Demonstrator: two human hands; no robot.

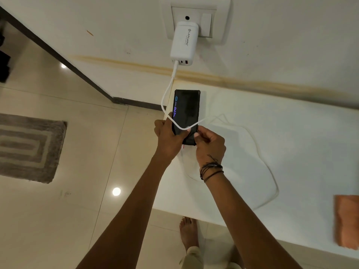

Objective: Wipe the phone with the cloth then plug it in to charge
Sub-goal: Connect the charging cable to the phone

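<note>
Hands meet at the near end of the black rectangular phone in its dark case (186,113), which lies at about twelve o'clock from the person, at the left edge of the white tabletop (291,133) close under the wall. The left hand (168,133) is clenched around the phone's left side and lower end, apparently to steady it so the port does not shift. The right hand (208,142) pinches something small at the phone's bottom edge; it is probably the plug of the thin white charging cable (167,90), though the fingers hide it, and I cannot tell whether it is seated in the port yet. The screen shows blue digits along its left side.

The cable loops across the lower screen from about ten o'clock of the phone, then climbs to the white block-shaped charger adapter (183,43) at twelve o'clock, already pushed into the white wall socket plate (196,18). More slack curls over the tabletop toward four o'clock.

The folded orange cloth (346,222) sits well apart at four o'clock, untouched by either hand, which suggests the wiping is done and charging is the step in hand. A grey patterned floor mat (29,148) lies at nine o'clock.
</note>
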